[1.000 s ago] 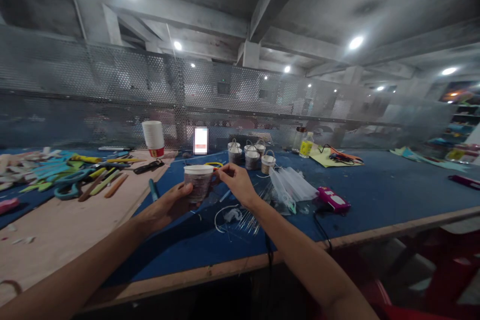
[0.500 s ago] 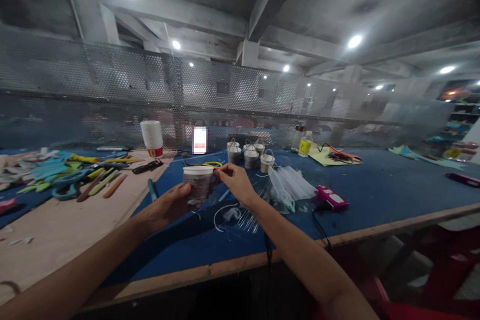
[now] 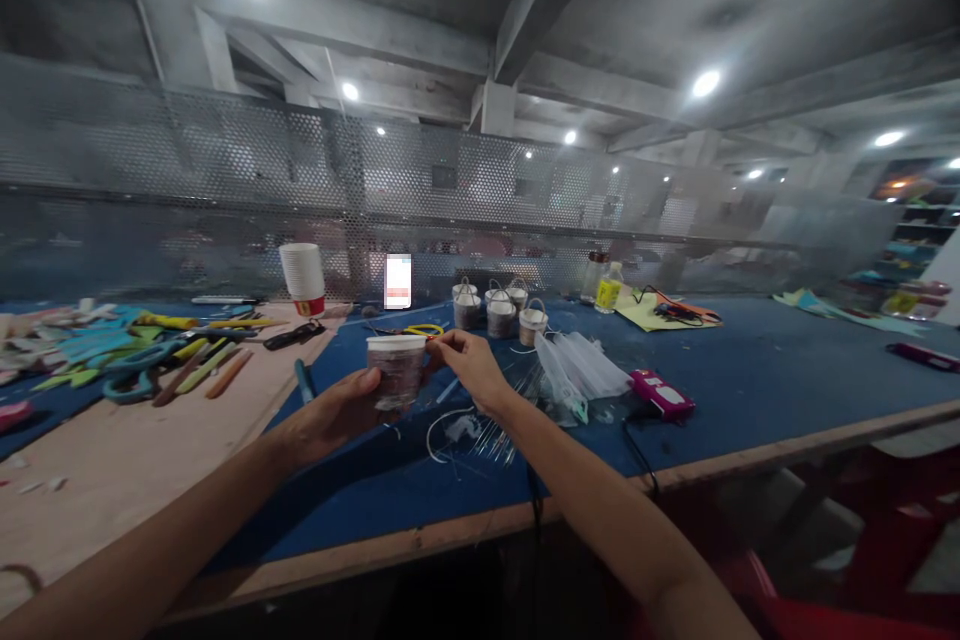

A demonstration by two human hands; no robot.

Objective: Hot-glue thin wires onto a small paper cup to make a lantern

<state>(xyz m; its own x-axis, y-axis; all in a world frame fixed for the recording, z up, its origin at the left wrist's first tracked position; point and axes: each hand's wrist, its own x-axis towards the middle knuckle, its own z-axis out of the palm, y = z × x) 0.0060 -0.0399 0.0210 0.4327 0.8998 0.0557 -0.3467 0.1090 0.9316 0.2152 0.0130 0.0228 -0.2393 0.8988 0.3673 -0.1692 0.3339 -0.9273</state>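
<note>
Head view: paper cup (image 3: 395,375) gripped in the left hand (image 3: 341,410), right hand (image 3: 442,348) at its rim

The cup is upright above the blue tabletop (image 3: 750,370), its white rim showing over a dark, brownish-grey side. The left hand grips it from the left, thumb against the near wall. The right hand has its fingertips drawn close together at the right end of the rim; whether they pinch the rim or something small, I cannot tell.

Just behind the cup lies a yellow-handled tool (image 3: 426,329), and farther behind stands a bright screen (image 3: 398,282). Behind and to the right of the cup is a group of small cups with looped handles (image 3: 501,318). A stack of white cups (image 3: 302,272) stands behind it to the left. To the right of the cup are a clear plastic bag (image 3: 592,366) and, beyond that, a magenta device (image 3: 661,394). Thin clear rods (image 3: 496,442) lie in front and to the right. Well to the left of the cup lie blue-handled scissors (image 3: 135,372) and an orange stick (image 3: 229,375).
</note>
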